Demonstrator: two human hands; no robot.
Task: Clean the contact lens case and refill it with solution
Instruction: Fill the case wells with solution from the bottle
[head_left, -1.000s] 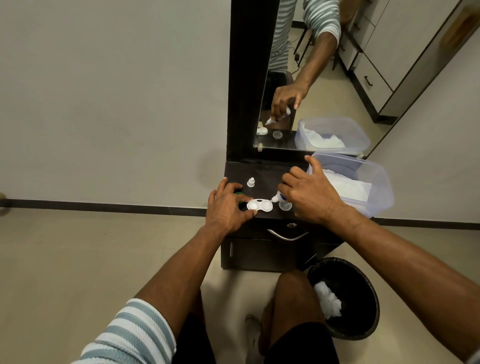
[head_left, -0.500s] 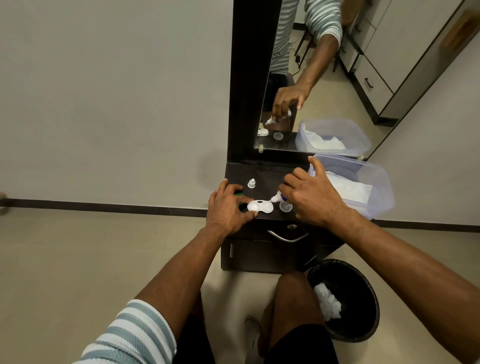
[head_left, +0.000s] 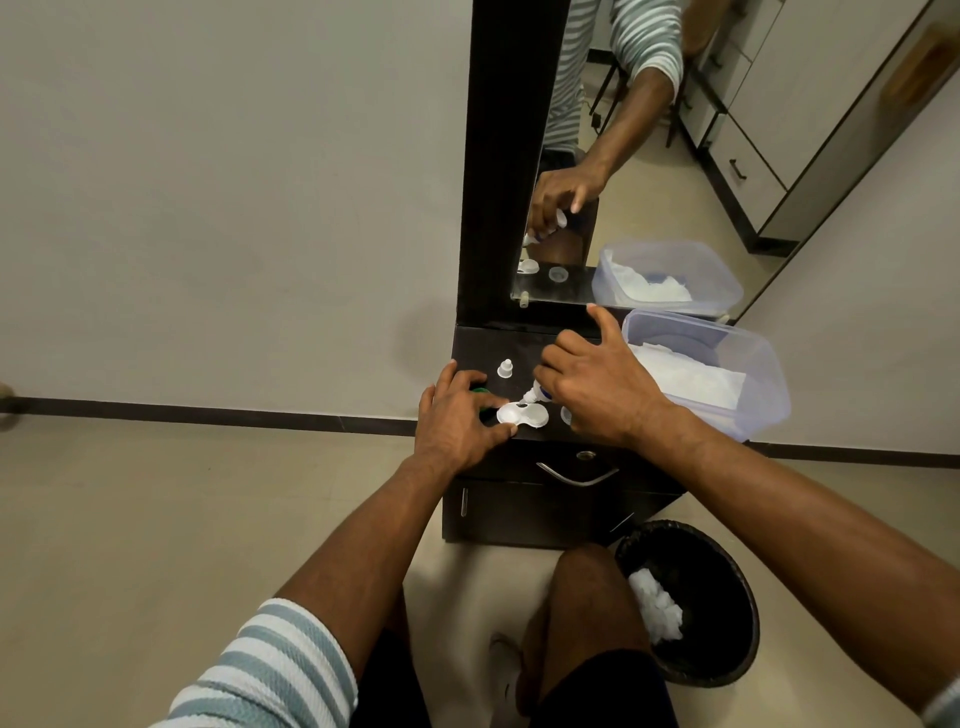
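A white two-well contact lens case (head_left: 522, 415) lies open on the dark dresser top (head_left: 524, 358). My left hand (head_left: 460, 421) pinches its left end between thumb and fingers. My right hand (head_left: 597, 389) grips a small solution bottle (head_left: 535, 396), tilted with its nozzle down over the left well. A green lid (head_left: 480, 391) peeks out behind my left fingers. A clear lid (head_left: 566, 414) lies just right of the case, partly under my right hand. The bottle's small cap (head_left: 504, 368) stands behind the case.
A clear plastic tub (head_left: 756, 364) holding white tissues sits at the dresser's right end. A mirror (head_left: 649, 156) rises behind. A black waste bin (head_left: 691, 603) with crumpled tissue stands on the floor at the right, beside my knee. A drawer handle (head_left: 576, 475) faces me.
My right hand has shifted the bottle slightly left, so the nozzle is over the left well instead of the right. My left hand has stayed on the case.
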